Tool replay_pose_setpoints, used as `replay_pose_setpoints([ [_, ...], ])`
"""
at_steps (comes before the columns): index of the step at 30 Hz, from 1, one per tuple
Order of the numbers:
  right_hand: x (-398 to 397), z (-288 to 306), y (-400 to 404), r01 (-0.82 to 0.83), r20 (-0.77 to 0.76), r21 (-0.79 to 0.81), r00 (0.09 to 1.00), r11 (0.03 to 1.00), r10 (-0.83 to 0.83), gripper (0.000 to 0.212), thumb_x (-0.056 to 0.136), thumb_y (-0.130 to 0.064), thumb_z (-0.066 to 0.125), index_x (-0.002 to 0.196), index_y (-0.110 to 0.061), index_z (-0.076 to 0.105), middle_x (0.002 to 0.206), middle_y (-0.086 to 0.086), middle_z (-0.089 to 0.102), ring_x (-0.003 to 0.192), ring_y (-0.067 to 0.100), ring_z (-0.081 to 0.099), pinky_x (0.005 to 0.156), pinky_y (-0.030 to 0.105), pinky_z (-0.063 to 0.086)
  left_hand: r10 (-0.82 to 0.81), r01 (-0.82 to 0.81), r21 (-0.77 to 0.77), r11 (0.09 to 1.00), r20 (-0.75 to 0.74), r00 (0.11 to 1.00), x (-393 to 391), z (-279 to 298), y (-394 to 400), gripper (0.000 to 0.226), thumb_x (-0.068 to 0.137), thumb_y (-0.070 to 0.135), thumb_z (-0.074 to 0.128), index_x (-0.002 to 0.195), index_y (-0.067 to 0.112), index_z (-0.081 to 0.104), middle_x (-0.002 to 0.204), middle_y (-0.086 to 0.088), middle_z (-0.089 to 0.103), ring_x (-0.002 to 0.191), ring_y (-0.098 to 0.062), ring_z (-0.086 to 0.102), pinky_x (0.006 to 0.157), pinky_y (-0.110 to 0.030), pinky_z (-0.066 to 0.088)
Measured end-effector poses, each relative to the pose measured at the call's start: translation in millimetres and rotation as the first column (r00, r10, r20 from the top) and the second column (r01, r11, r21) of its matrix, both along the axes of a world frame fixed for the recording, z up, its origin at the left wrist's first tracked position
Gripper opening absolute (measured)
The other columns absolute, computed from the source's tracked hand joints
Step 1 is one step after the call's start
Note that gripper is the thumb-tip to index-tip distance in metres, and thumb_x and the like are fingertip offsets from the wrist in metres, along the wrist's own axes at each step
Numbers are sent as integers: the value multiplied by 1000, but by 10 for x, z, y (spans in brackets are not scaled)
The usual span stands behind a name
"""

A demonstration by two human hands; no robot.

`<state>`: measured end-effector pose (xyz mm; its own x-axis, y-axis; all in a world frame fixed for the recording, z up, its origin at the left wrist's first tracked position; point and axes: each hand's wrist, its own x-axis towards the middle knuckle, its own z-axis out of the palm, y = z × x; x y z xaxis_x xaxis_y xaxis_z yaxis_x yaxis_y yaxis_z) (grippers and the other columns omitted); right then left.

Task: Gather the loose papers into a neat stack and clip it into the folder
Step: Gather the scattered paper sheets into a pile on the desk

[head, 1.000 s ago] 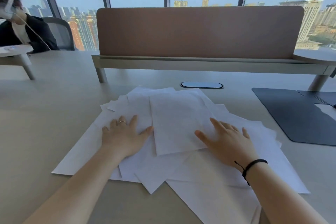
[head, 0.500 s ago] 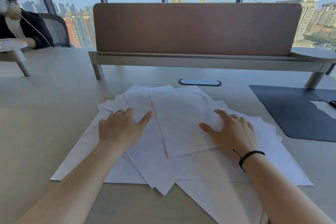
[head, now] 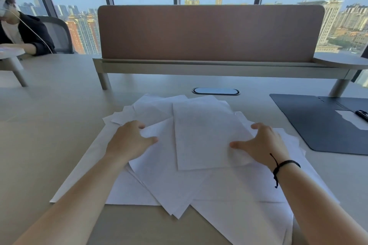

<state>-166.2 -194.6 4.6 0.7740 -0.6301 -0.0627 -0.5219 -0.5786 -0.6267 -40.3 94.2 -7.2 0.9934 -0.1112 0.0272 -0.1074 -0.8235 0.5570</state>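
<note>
Several loose white papers lie fanned in a messy overlapping heap on the beige desk in front of me. My left hand rests on the heap's left side, its fingers curled under the edge of an upper sheet and its thumb on top. My right hand presses on the heap's right side, fingers bent around the top sheets' edge, with a black cord at the wrist. A dark open folder lies flat at the right, apart from both hands, with a white sheet and a black clip inside.
A brown divider panel on a raised shelf crosses the back of the desk. An oval cable port sits just beyond the papers. Another person sits at the far left behind a small round stand.
Both hands have slid inward and away from me across the heap, and their fingers went from flat to curled around the upper sheets. The upper sheets have bunched toward the middle.
</note>
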Motion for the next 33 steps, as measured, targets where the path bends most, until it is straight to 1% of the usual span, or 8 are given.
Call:
replay_pose_setpoints([
  [4,-15,9,-2,-28,54,125,998,992,21,70,73,-27,85,136,-15,57,115,4,69,103,26,66,80,35,55,32,-27,-216,976,17,999,5,28,30,29,85,20,68,65,11,50,63,-8,41,59,-18,41,55,-28,28],
  [9,-50,72,129,-157,272,392,961,907,49,70,87,-9,73,149,-14,42,77,2,73,47,14,60,45,25,45,119,-126,-330,935,-40,992,24,-2,-3,10,88,19,60,79,16,56,74,-8,48,68,-19,45,61,-30,30],
  [13,-86,45,323,-317,259,554,944,769,202,77,90,0,69,155,-5,29,81,16,77,49,25,66,45,30,52,-49,-134,-568,812,-295,954,-26,-11,-47,15,96,17,58,90,7,67,94,-21,71,82,-24,64,73,-32,44],
  [17,-117,31,430,-383,107,411,921,827,373,31,91,-19,72,114,-10,54,73,16,77,48,23,63,49,32,55,-135,-135,-627,767,-364,922,-25,14,-20,39,96,42,57,104,7,72,102,-14,76,97,-33,72,92,-47,54],
  [19,-102,17,397,-371,92,233,929,899,359,43,92,-33,69,129,-15,58,55,1,71,43,12,58,47,22,48,-159,-10,-518,855,-280,947,-20,-4,2,44,85,51,66,86,8,71,84,-11,77,81,-30,72,78,-41,57],
  [21,-65,-5,282,-276,109,-25,955,961,277,62,91,-47,65,142,-15,52,61,-7,73,58,2,64,58,23,49,-110,64,-315,947,-132,985,-24,-21,5,40,82,43,73,67,10,54,62,-5,59,58,-22,56,55,-29,39],
  [25,-92,-68,-33,-108,-111,-323,991,940,75,87,80,-77,49,149,-25,40,144,2,57,131,25,51,103,42,43,23,-5,-125,992,143,989,25,43,48,44,86,26,71,57,13,41,53,-1,44,55,-25,50,50,-31,26],
  [33,-82,-159,-128,-188,-303,-299,948,936,93,124,47,-104,31,148,-32,29,155,0,34,145,27,25,115,53,21,13,-13,13,1000,5,1000,133,-30,157,21,89,33,60,75,19,52,73,1,56,77,-25,55,62,-33,39],
])
